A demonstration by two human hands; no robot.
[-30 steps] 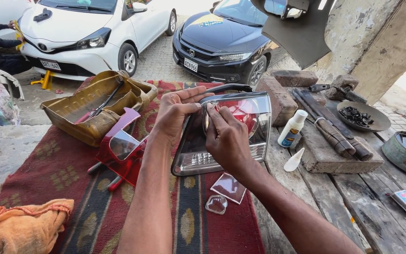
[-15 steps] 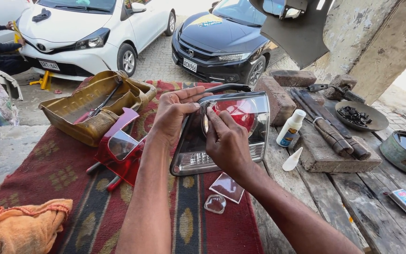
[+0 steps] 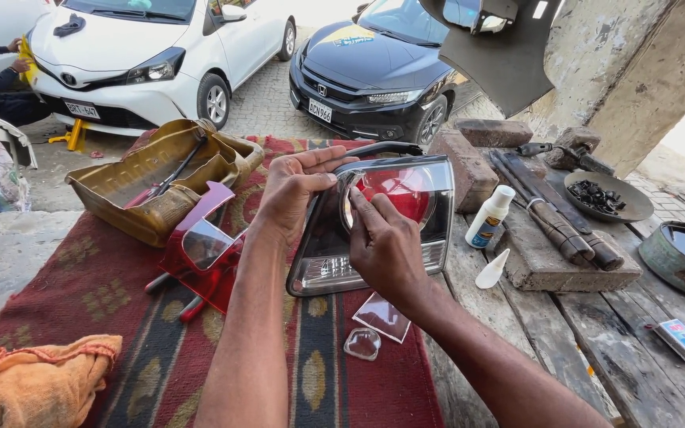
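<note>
Gripping the tail lamp (image 3: 406, 230) top edge with my left hand (image 3: 291, 194), I'm pressing my right hand (image 3: 382, 250) fingertips flat on its red lens, keeping it propped steady on the bench rug (image 3: 105, 293).

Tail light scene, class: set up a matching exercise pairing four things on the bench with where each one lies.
Things:
1. tail light
2. white bottle
3. orange cloth
4. clear lens shard

Places:
A. bottom left corner of the rug
B. between the left hand and right hand
C. on bare planks right of the rug
D. on the rug below the right hand

Pairs: 1-B, 2-C, 3-A, 4-D
</note>
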